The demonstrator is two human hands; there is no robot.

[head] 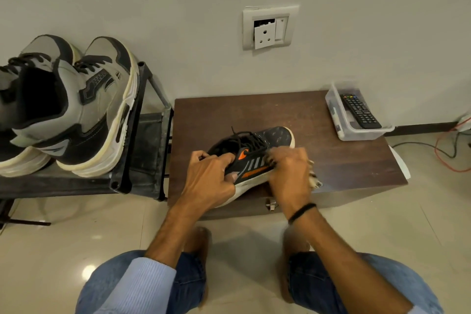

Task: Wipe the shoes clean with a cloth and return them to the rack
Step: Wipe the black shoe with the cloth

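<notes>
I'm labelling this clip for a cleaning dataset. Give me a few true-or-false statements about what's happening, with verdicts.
1. The left hand grips the black and orange shoe at its heel end. True.
2. The right hand is empty. False: it holds a cloth against the shoe's side.
3. A pair of grey shoes sits on the rack. True.
4. The remote lies bare on the floor. False: it lies in a clear plastic box.
5. The shoe being wiped stands on the floor. False: it is held over the brown table.
</notes>
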